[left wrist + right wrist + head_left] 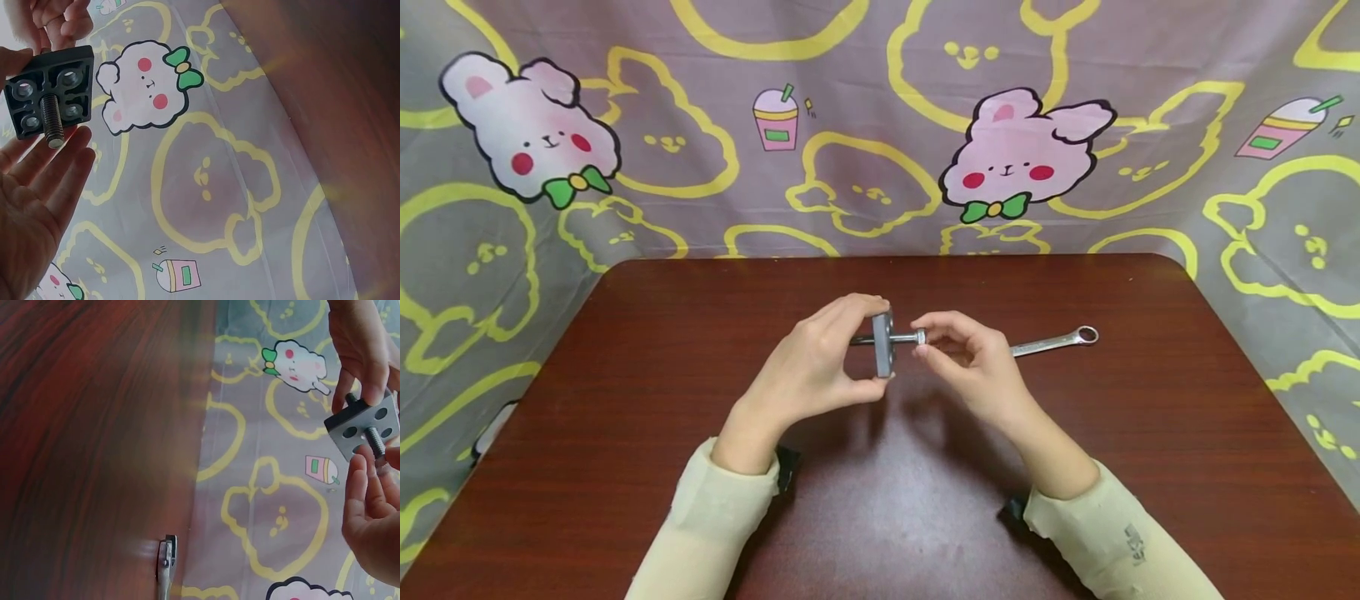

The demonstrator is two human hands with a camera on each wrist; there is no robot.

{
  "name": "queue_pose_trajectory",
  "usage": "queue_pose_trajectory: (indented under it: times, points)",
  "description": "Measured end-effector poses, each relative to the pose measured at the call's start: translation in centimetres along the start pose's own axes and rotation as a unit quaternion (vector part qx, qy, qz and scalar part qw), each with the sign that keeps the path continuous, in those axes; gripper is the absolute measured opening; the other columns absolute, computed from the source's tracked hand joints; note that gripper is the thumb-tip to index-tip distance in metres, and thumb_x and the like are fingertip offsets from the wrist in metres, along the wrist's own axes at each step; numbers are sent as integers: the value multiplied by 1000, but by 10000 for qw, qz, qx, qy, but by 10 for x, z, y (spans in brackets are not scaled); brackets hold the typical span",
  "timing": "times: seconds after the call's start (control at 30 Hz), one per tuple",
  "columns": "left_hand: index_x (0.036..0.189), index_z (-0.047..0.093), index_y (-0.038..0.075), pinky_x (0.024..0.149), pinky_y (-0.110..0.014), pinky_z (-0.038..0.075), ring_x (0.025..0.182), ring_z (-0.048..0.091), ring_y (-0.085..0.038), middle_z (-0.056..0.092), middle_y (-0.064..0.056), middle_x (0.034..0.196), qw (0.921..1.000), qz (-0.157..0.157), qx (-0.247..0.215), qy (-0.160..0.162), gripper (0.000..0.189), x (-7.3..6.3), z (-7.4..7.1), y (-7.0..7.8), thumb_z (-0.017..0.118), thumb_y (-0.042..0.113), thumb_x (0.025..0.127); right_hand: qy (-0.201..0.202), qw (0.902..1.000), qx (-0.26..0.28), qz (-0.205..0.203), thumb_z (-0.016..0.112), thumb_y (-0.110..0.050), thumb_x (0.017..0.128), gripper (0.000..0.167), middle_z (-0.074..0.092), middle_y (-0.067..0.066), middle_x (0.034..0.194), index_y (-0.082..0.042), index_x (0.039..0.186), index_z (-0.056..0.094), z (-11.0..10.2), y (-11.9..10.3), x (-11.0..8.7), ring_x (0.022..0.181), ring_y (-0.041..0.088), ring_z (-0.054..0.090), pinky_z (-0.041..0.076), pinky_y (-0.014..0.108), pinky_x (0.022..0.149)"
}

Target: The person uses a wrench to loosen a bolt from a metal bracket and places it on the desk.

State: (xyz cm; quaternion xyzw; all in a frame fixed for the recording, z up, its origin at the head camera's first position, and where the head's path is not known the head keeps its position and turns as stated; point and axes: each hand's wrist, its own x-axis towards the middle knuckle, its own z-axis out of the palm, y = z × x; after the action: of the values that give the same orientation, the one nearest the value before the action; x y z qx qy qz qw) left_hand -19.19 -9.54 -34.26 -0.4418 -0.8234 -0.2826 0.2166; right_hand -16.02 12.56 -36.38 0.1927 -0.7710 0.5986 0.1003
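My left hand (812, 358) grips a square grey plate (882, 348) by its upper and lower edges, thumb below. The plate is held upright above the table. A threaded bolt (904, 338) passes through its middle and sticks out on both sides. In the left wrist view the plate (61, 58) shows a ribbed dark face with several round holes, and the bolt's bare threaded end (53, 125) points out. At the other end, my right hand (977, 367) pinches the bolt's head between thumb and fingers; those fingertips partly cover it in the right wrist view.
A silver combination wrench (1052, 342) lies on the dark red-brown table (625, 417), just beyond my right hand, which hides one of its ends. A patterned cloth (865, 108) hangs along the back and both sides of the table.
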Motion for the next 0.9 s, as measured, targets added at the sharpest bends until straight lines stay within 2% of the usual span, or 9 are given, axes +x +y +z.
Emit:
queue_pose_trajectory:
  times: [0.27, 0.5, 0.63, 0.73, 0.9]
  points:
    - [121, 54, 6, 86, -27, 55, 102, 60, -15, 62, -3, 115, 9996, -93, 63, -246, 64, -1, 0, 4, 83, 17, 65, 84, 9993, 158, -329, 67, 9, 85, 25, 69, 18, 100, 2, 110, 67, 2, 4, -7, 92, 11, 67, 58, 22, 79]
    - [121, 53, 5, 90, -28, 54, 107, 60, -16, 62, -4, 118, 9994, -80, 235, -240, 63, 0, -4, 1, 82, 17, 66, -49, 9966, 518, -645, 65, 10, 87, 20, 65, 23, 111, 6, 106, 68, 3, 2, -4, 101, 14, 67, 58, 23, 85]
    - [121, 54, 4, 93, -29, 53, 110, 59, -16, 62, -6, 119, 9994, -13, 279, -194, 64, -1, -5, 0, 82, 16, 65, 36, 9972, 559, -492, 66, 11, 85, 28, 65, 27, 112, 8, 113, 64, 4, 1, -3, 101, 12, 68, 58, 24, 86]
    - [120, 54, 3, 97, -30, 52, 115, 59, -19, 62, -8, 123, 9992, 38, 383, -90, 63, -2, -5, -1, 83, 14, 64, 172, 9986, 468, -191, 69, 9, 84, 33, 68, 26, 110, 7, 117, 63, 4, 1, -1, 97, 9, 69, 58, 23, 86]
    - [118, 55, 1, 103, -32, 50, 126, 56, -22, 61, -12, 130, 9981, 74, 597, 95, 62, -3, -7, -1, 84, 11, 64, 340, 9979, 330, 432, 67, 1, 90, 22, 71, 26, 100, 8, 110, 66, 7, 3, 4, 84, 4, 70, 59, 23, 81]
